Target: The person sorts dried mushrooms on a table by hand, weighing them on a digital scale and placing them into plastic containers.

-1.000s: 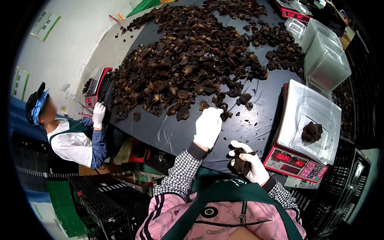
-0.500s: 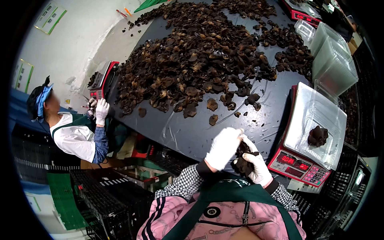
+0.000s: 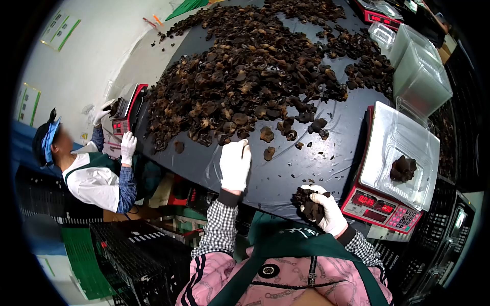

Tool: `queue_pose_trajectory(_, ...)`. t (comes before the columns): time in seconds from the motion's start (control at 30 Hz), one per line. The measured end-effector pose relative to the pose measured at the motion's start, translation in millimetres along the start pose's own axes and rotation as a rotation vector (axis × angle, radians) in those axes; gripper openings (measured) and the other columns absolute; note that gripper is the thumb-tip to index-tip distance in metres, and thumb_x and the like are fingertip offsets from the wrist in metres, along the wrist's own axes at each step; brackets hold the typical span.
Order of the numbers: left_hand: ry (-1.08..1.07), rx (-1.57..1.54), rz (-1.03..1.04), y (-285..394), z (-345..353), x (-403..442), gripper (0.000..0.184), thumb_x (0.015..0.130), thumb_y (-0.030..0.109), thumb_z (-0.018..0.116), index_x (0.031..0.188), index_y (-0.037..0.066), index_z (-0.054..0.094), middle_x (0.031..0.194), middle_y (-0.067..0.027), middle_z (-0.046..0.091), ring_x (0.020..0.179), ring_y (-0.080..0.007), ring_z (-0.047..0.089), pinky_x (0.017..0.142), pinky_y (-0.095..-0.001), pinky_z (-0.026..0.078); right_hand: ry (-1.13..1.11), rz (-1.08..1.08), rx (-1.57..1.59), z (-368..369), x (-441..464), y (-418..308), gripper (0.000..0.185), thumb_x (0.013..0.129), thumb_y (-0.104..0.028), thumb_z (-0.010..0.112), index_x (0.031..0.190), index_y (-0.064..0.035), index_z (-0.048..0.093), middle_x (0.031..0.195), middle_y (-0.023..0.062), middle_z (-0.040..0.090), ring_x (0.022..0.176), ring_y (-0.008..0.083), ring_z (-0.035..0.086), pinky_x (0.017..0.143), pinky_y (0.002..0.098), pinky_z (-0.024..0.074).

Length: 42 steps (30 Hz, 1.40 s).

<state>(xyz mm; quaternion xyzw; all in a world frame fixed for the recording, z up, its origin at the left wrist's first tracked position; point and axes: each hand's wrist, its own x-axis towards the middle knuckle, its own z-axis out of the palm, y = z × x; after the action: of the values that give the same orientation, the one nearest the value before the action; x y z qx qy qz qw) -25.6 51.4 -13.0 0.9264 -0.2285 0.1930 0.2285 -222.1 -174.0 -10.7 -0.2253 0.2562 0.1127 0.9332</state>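
Observation:
My right hand (image 3: 329,211), in a white glove, is closed around a clump of dark wood ear mushrooms (image 3: 310,204) just above the table's near edge. My left hand (image 3: 235,166), also gloved, reaches to the near edge of a big heap of wood ear mushrooms (image 3: 245,76). Its fingers point away from me and their tips are hidden against the heap. On the right, a red digital scale (image 3: 380,204) bears a clear plastic tray (image 3: 416,137) with one mushroom clump (image 3: 403,169) in it.
Clear plastic containers (image 3: 423,76) stand stacked behind the scale. Loose mushroom pieces (image 3: 269,153) and crumbs lie on the dark table (image 3: 286,183). At left, a co-worker (image 3: 92,176) stands beside another red scale (image 3: 130,109). Black crates (image 3: 138,255) are at lower left.
My left hand has left the clump in my right hand and moved left and forward to the heap. The right hand keeps its clump. The co-worker's one hand has reached further out.

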Motion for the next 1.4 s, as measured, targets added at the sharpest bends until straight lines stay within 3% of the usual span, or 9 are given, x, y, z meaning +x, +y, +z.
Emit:
queue_pose_trajectory(0.27, -0.133, -0.115, 0.182, 30.7, 43.2, -0.4, 0.041, 0.085, 0.005, 0.070, 0.125, 0.009, 0.068, 0.115, -0.0143, 0.067, 0.107, -0.0335, 0.062, 0.095, -0.0413, 0.051, -0.187, -0.061, 0.015, 16.9, -18.9, -27.8, 0.030, 0.095, -0.004, 0.063, 0.125, -0.0017, 0.063, 0.125, 0.0103, 0.067, 0.106, 0.0197, 0.065, 0.088, 0.0371, 0.0564)
queue_pose_trajectory(0.4, -0.128, -0.319, 0.079, 63.6, 26.5, 15.7, 0.035, 0.088, -0.001, 0.065, 0.122, 0.005, 0.069, 0.104, -0.0140, 0.070, 0.094, -0.0304, 0.067, 0.087, -0.0373, 0.054, -0.061, -0.447, -0.297, 32.6, -91.2, -82.2, 0.034, 0.093, -0.008, 0.066, 0.126, 0.0002, 0.063, 0.122, 0.0154, 0.069, 0.105, 0.0223, 0.069, 0.087, 0.0348, 0.0576)
queue_pose_trajectory(0.5, -0.161, -0.745, 0.053, 141.7, -4.8, 35.9, 0.037, 0.089, -0.006, 0.067, 0.125, 0.001, 0.067, 0.110, -0.0111, 0.072, 0.096, -0.0178, 0.071, 0.086, -0.0281, 0.057, 0.090, -1.047, -0.579, 13.8, -124.2, -120.2, 0.025, 0.091, -0.003, 0.060, 0.115, 0.0022, 0.062, 0.114, 0.0190, 0.070, 0.105, 0.0268, 0.070, 0.090, 0.0368, 0.0576)
queue_pose_trajectory(0.67, -0.172, -0.944, 0.412, 263.4, -4.1, 48.6, 0.041, 0.085, -0.009, 0.069, 0.125, 0.000, 0.066, 0.117, -0.0128, 0.069, 0.097, -0.0178, 0.072, 0.085, -0.0285, 0.058, 0.550, -1.516, -1.111, -23.5, -142.3, -173.2, 0.031, 0.085, 0.012, 0.060, 0.114, 0.0023, 0.064, 0.120, 0.0152, 0.065, 0.113, 0.0239, 0.064, 0.100, 0.0345, 0.0516)
queue_pose_trajectory(0.8, -0.270, -0.941, 0.561, 326.3, 23.4, 52.0, 0.045, 0.085, 0.002, 0.072, 0.128, -0.001, 0.060, 0.119, -0.0197, 0.065, 0.102, -0.0344, 0.068, 0.090, -0.0392, 0.055, 0.725, -1.443, -1.599, -40.7, -142.8, -192.0, 0.037, 0.076, 0.001, 0.074, 0.112, -0.0075, 0.073, 0.129, 0.0199, 0.060, 0.118, 0.0348, 0.062, 0.099, 0.0371, 0.0519)
queue_pose_trajectory(0.93, -0.399, -0.872, 0.663, 337.2, 32.0, 40.4, 0.045, 0.090, 0.010, 0.072, 0.131, -0.003, 0.057, 0.122, -0.0249, 0.063, 0.115, -0.0412, 0.062, 0.100, -0.0447, 0.049, 0.655, -1.167, -1.896, -44.5, -155.0, -193.7, 0.067, 0.074, -0.024, 0.083, 0.137, -0.0175, 0.064, 0.145, 0.0193, 0.052, 0.139, 0.0361, 0.044, 0.118, 0.0488, 0.0271)
queue_pose_trajectory(1.1, -0.427, -0.850, 0.717, 330.8, 38.2, 41.3, 0.038, 0.090, 0.007, 0.069, 0.125, -0.004, 0.061, 0.116, -0.0215, 0.065, 0.114, -0.0379, 0.062, 0.099, -0.0437, 0.050, 0.432, -1.284, -1.487, -41.5, -152.2, -195.8, 0.061, 0.080, -0.009, 0.079, 0.138, -0.0031, 0.059, 0.133, 0.0186, 0.064, 0.120, 0.0360, 0.062, 0.105, 0.0419, 0.0484)
queue_pose_trajectory(1.3, -0.175, -0.797, 0.688, 317.8, 23.1, 36.2, 0.042, 0.089, 0.015, 0.075, 0.128, 0.003, 0.065, 0.127, -0.0214, 0.062, 0.119, -0.0395, 0.060, 0.103, -0.0445, 0.048, 0.779, -1.452, -1.998, -0.7, -172.1, -194.5, 0.046, 0.080, -0.013, 0.078, 0.122, -0.0025, 0.066, 0.120, 0.0161, 0.065, 0.116, 0.0371, 0.058, 0.106, 0.0457, 0.0407)
queue_pose_trajectory(1.4, -0.133, -0.855, 0.645, 296.6, 13.1, 34.4, 0.038, 0.088, 0.012, 0.076, 0.125, 0.007, 0.069, 0.124, -0.0191, 0.066, 0.119, -0.0373, 0.062, 0.101, -0.0423, 0.049, 0.501, -1.434, -2.039, 59.0, -206.3, -195.6, 0.025, 0.080, -0.017, 0.078, 0.097, -0.0018, 0.067, 0.100, 0.0125, 0.067, 0.093, 0.0333, 0.064, 0.085, 0.0446, 0.0502)
